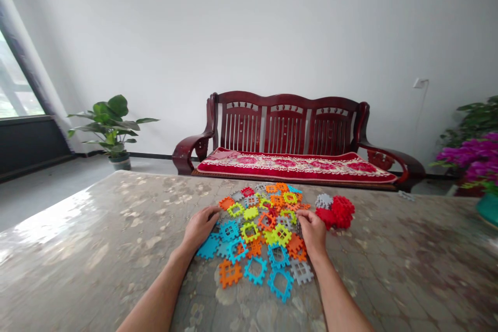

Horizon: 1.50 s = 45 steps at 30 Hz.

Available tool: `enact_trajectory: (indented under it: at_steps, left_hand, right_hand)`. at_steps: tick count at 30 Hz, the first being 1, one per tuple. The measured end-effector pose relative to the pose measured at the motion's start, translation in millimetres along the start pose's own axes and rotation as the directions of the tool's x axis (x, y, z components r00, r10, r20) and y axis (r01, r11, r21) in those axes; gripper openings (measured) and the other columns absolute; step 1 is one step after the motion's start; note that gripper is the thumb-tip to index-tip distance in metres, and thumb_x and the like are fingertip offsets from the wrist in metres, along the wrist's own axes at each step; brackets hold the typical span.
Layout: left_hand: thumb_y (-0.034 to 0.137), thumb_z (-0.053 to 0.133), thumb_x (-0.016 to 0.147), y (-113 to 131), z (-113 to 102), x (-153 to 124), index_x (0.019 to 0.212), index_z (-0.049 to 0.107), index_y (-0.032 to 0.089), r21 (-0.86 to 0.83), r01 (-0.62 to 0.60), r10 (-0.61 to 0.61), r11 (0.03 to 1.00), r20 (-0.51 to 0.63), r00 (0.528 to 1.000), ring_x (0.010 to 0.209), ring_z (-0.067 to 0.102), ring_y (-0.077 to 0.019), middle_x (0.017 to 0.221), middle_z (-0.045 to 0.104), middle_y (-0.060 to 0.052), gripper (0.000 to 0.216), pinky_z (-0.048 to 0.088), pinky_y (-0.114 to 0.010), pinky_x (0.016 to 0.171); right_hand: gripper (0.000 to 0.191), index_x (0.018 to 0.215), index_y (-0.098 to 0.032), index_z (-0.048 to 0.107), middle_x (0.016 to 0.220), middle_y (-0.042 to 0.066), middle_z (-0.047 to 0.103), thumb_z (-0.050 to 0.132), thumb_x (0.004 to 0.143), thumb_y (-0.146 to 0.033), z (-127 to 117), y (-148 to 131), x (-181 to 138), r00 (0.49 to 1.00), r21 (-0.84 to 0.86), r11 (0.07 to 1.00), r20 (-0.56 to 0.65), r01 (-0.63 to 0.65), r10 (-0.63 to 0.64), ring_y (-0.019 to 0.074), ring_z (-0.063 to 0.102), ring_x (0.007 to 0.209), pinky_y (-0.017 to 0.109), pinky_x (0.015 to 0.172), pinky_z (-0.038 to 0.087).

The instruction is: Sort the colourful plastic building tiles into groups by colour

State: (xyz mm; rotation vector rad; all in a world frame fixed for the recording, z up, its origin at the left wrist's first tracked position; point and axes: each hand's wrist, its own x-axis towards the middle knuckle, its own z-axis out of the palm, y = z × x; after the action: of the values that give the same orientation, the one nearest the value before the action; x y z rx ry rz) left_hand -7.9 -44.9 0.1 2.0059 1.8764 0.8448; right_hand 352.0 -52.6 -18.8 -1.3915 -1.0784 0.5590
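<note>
A spread of several flat plastic interlocking tiles in blue, orange, lime, grey and red lies on the marbled table. My left hand rests at the pile's left edge, fingers curled down onto the blue tiles. My right hand sits at the pile's right edge, fingers bent onto the tiles near an orange one. What either hand holds, if anything, is hidden under the fingers. A joined red cluster of tiles sits just right of the pile.
A dark red wooden bench with a red cushion stands behind the table. A potted green plant is at the back left, purple flowers in a teal pot at the right edge.
</note>
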Motion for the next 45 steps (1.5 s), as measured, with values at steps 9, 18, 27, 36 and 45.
enact_trajectory:
  at_steps: [9,18,27,36,45]
  left_hand:
    - [0.038,0.045,0.086,0.8,1.0,-0.8,0.106,0.073,0.026,0.012,-0.029,0.029,1.000,-0.005,1.000,0.112,0.063,-0.0205,0.121,0.071,-0.002,0.037,0.044,-0.031,0.101]
    - [0.036,0.047,0.085,0.8,0.5,-2.7,0.104,0.073,0.028,0.005,-0.059,0.059,0.998,-0.011,0.998,0.115,0.062,-0.0203,0.122,0.070,-0.001,0.034,0.043,-0.032,0.103]
    - [0.034,0.047,0.085,-1.8,2.2,-2.1,0.105,0.073,0.028,-0.004,-0.068,0.068,0.998,0.005,0.998,0.116,0.061,-0.0207,0.123,0.070,-0.001,0.033,0.042,-0.032,0.103]
    - [0.032,0.047,0.084,3.5,-0.7,-4.3,0.103,0.073,0.028,0.007,-0.067,0.067,0.998,0.002,0.998,0.116,0.061,-0.0207,0.122,0.070,-0.002,0.033,0.041,-0.032,0.104]
    - [0.032,0.048,0.084,3.7,-0.4,-4.7,0.105,0.073,0.028,-0.004,-0.055,0.055,0.999,0.011,0.998,0.117,0.060,-0.0202,0.123,0.070,-0.002,0.033,0.040,-0.032,0.105]
  right_hand:
    - [0.027,0.076,-0.018,0.072,0.082,0.008,0.075,0.061,0.065,-0.040,0.9,-1.1,-0.3,1.000,0.067,0.997,0.000,-0.023,0.024,0.0274,0.068,0.083,0.037,0.080,0.052]
    - [0.031,0.091,-0.020,0.073,0.099,0.008,0.075,0.056,0.068,-0.030,-4.4,-9.9,-6.8,0.986,-0.089,0.984,0.078,0.157,-0.150,0.0268,0.067,0.100,0.040,0.095,0.049]
    - [0.059,0.112,-0.025,0.072,0.121,0.003,0.069,0.051,0.058,-0.012,-4.5,-29.4,-11.1,0.859,-0.318,0.875,0.479,0.364,-0.184,0.0236,0.058,0.118,0.041,0.109,0.039]
    - [0.064,0.126,-0.026,0.065,0.127,0.005,0.066,0.054,0.064,-0.012,-2.2,-52.6,-17.4,0.804,-0.498,0.728,0.583,0.471,-0.121,0.0244,0.056,0.120,0.038,0.105,0.040]
    - [0.069,0.132,-0.028,0.060,0.133,0.005,0.062,0.056,0.065,-0.011,2.6,-44.3,-10.8,0.803,-0.515,0.717,0.586,0.470,-0.106,0.0253,0.057,0.122,0.038,0.105,0.040]
